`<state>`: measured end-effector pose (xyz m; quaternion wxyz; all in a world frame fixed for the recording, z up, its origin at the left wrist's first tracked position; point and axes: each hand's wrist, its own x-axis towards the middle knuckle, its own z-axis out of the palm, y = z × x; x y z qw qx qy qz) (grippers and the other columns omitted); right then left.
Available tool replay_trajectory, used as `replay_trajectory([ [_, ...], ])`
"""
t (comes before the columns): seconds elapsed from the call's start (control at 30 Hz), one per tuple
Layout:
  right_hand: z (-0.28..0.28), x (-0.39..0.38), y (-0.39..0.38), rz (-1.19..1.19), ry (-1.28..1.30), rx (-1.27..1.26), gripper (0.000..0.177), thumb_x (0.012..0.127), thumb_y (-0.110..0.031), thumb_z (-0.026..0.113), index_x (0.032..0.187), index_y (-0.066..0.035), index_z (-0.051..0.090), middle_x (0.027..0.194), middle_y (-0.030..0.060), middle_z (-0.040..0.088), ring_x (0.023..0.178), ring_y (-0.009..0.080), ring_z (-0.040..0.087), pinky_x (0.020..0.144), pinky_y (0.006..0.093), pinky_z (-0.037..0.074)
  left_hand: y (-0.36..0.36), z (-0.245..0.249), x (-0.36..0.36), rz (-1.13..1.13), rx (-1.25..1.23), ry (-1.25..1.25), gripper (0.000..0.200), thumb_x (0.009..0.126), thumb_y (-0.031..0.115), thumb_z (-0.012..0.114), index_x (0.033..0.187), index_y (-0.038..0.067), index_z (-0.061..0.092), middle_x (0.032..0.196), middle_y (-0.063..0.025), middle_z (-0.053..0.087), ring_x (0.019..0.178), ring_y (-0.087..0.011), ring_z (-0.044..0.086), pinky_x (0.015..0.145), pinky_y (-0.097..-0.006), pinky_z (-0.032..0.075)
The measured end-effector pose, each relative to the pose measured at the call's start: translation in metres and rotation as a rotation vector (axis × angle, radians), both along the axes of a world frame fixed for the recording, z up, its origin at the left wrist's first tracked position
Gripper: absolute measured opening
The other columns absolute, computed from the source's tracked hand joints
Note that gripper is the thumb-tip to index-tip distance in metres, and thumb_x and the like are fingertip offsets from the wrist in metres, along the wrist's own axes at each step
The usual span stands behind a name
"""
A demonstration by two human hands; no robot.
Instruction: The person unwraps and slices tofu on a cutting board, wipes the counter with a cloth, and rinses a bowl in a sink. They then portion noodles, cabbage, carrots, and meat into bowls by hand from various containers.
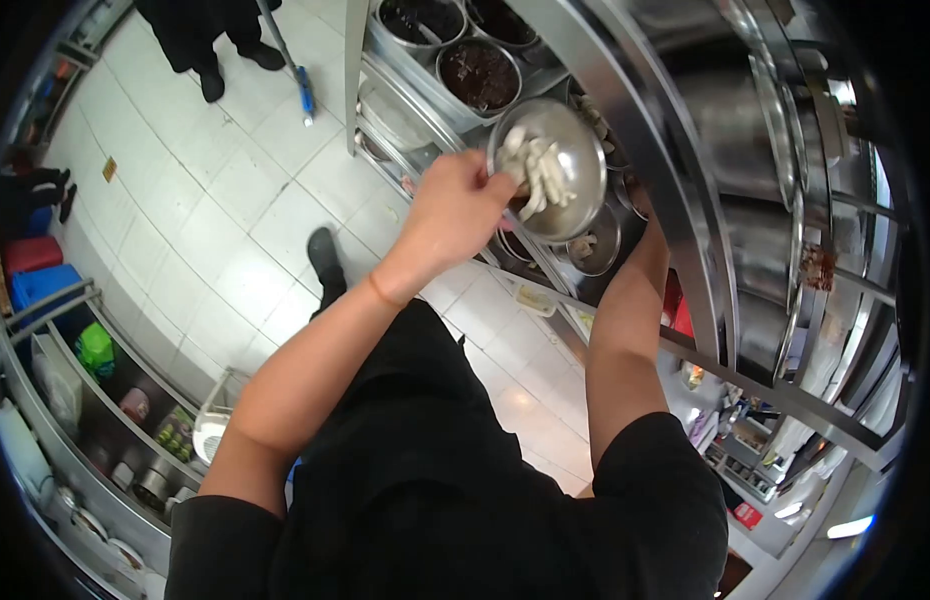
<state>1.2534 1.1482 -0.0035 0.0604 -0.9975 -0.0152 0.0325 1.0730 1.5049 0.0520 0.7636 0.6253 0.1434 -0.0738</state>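
My left hand is closed on the rim of a shiny metal bowl, thumb on the near side. Pale, finger-like food pieces lie inside the tilted bowl, slightly blurred. Below it sits a round metal container with a few similar pale bits. My right forearm reaches in under the steel shelf. The shelf edge hides the fingers of that hand, so whatever it touches cannot be made out. Just beyond the bowl stands a round tub of dark, chunky sauce.
Steel shelving overhangs the containers on the right. Another person's dark shoes and a blue-ended pole are on the tiled floor. A counter with shelves runs along the left.
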Motion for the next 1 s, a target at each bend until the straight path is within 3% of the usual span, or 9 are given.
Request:
replay_trajectory([
  [0.13,-0.006,-0.014,-0.002,-0.086,-0.015,-0.006,0.031,0.082,-0.018,0.069,0.111,-0.005,0.068,0.103,0.0123,0.07,0.095,0.0225,0.066,0.082,0.034,0.052,0.007,-0.02,-0.032,-0.027,-0.022,-0.003,0.03,0.09,0.016,0.059,0.07,-0.006,0.056,0.057,-0.0095,0.055,0.064,-0.0191,0.068,0.051,-0.0272,0.05],
  [0.3,-0.01,-0.037,-0.008,-0.24,-0.026,-0.017,0.033,0.082,-0.02,0.069,0.111,-0.006,0.067,0.102,0.0125,0.07,0.094,0.0228,0.066,0.081,0.0349,0.052,0.012,-0.017,-0.041,-0.103,-0.264,0.109,0.02,0.093,0.009,0.054,0.088,-0.009,0.06,0.08,-0.0082,0.064,0.073,-0.0173,0.068,0.067,-0.0305,0.06],
  [0.4,-0.009,-0.054,-0.012,-0.326,-0.024,-0.011,0.033,0.082,-0.021,0.069,0.112,-0.006,0.067,0.102,0.0126,0.07,0.093,0.0229,0.066,0.081,0.0354,0.052,0.015,-0.019,-0.033,-0.163,-0.267,0.116,0.02,0.094,0.009,0.053,0.091,-0.009,0.061,0.082,-0.0094,0.065,0.073,-0.0169,0.068,0.069,-0.0298,0.059],
  [0.7,0.002,-0.1,-0.006,-0.541,-0.044,-0.062,0.035,0.082,-0.025,0.069,0.112,-0.008,0.067,0.101,0.0128,0.07,0.092,0.0233,0.067,0.08,0.037,0.052,0.012,-0.03,0.016,-0.361,-0.225,0.104,0.015,0.094,0.008,0.054,0.087,-0.005,0.06,0.084,-0.01,0.066,0.074,-0.0162,0.066,0.068,-0.0311,0.06],
  [0.77,0.033,-0.125,0.033,-0.502,-0.086,0.027,0.036,0.082,-0.026,0.069,0.113,-0.008,0.067,0.101,0.0129,0.071,0.091,0.0234,0.067,0.08,0.0373,0.052,0.009,-0.032,0.023,-0.39,-0.198,0.096,0.015,0.094,0.008,0.054,0.087,-0.005,0.06,0.084,-0.01,0.065,0.073,-0.0163,0.066,0.068,-0.0316,0.06],
  [0.87,0.095,-0.179,0.141,-0.349,-0.15,0.825,0.032,0.084,-0.027,0.069,0.108,-0.006,0.068,0.092,0.0131,0.07,0.089,0.0282,0.067,0.082,0.0353,0.051,0.003,-0.026,0.029,-0.434,-0.145,0.09,0.015,0.093,0.007,0.054,0.084,-0.004,0.059,0.083,-0.0098,0.065,0.073,-0.0161,0.065,0.067,-0.0323,0.061],
  [0.9,0.064,-0.18,0.143,-0.01,-0.135,0.902,0.028,0.085,-0.018,0.067,0.11,-0.006,0.068,0.099,0.0145,0.069,0.091,0.0298,0.067,0.084,0.0367,0.052,0.002,-0.032,0.031,-0.477,-0.112,0.092,0.015,0.093,0.008,0.055,0.084,-0.004,0.059,0.083,-0.0097,0.064,0.073,-0.016,0.065,0.066,-0.032,0.061],
  [0.97,0.055,-0.201,0.155,0.108,-0.476,0.648,0.034,0.079,-0.007,0.066,0.113,-0.007,0.066,0.109,0.0171,0.066,0.094,0.0353,0.065,0.086,0.0406,0.052,-0.004,-0.03,0.027,-0.525,-0.044,0.077,0.016,0.092,0.008,0.055,0.083,-0.004,0.059,0.08,-0.0087,0.064,0.071,-0.0158,0.064,0.063,-0.0315,0.061],
  [1.0,0.053,-0.211,0.151,0.095,-0.492,0.65,0.034,0.079,-0.007,0.066,0.113,-0.007,0.066,0.109,0.0171,0.066,0.094,0.0353,0.065,0.086,0.0406,0.052,-0.007,-0.029,0.022,-0.541,-0.034,0.069,0.016,0.092,0.008,0.055,0.083,-0.004,0.059,0.08,-0.0087,0.064,0.071,-0.0158,0.064,0.063,-0.0315,0.061],
])
